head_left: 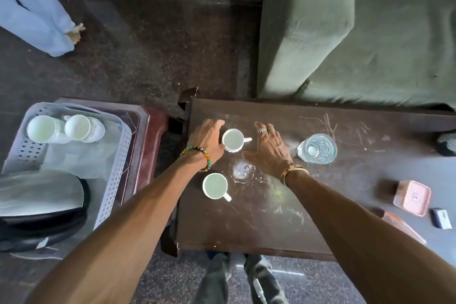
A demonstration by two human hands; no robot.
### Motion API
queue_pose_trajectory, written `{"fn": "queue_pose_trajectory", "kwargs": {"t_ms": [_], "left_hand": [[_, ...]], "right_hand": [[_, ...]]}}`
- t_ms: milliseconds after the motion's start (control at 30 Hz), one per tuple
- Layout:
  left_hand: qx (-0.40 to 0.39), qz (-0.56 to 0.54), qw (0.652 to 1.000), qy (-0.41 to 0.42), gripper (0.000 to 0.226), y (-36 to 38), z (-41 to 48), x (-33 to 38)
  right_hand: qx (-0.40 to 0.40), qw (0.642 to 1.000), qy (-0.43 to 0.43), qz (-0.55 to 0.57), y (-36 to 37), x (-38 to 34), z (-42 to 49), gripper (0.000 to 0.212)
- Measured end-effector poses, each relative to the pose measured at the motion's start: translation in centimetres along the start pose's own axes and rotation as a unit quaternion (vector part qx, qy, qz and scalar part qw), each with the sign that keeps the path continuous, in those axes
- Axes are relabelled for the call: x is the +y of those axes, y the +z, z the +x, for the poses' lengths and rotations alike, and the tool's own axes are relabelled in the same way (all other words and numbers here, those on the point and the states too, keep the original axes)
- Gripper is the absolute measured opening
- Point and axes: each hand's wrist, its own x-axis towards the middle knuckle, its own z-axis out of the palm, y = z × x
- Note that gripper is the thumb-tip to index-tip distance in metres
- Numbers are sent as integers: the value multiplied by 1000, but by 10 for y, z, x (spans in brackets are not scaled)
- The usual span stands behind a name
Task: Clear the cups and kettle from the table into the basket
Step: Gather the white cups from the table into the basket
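Left hand (206, 138) against far cup (232, 140)

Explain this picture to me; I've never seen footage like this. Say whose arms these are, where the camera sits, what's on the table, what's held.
The camera is worn on a person's head, looking down at their own arms. The left hand touches a white cup on the brown table; the right hand is open beside it, holding nothing. A second cup and a clear glass also stand there. The white basket on the left holds two cups and the kettle.
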Motion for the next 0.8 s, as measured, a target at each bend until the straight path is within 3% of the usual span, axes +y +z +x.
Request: {"fn": "queue_pose_trajectory", "kwargs": {"t_ms": [233, 333, 467, 800], "left_hand": [[-45, -7, 999, -3, 83, 48, 26, -10], [-47, -14, 999, 3, 87, 61, 35, -11], [-16, -23, 1000, 7, 76, 64, 39, -9], [50, -69, 996, -5, 67, -34, -15, -8]], "right_hand": [[-48, 998, 27, 35, 45, 5, 32, 88], [-47, 998, 18, 46, 55, 5, 39, 76], [-23, 998, 14, 56, 58, 3, 42, 55], [-15, 996, -83, 2, -10, -63, 9, 62]]}}
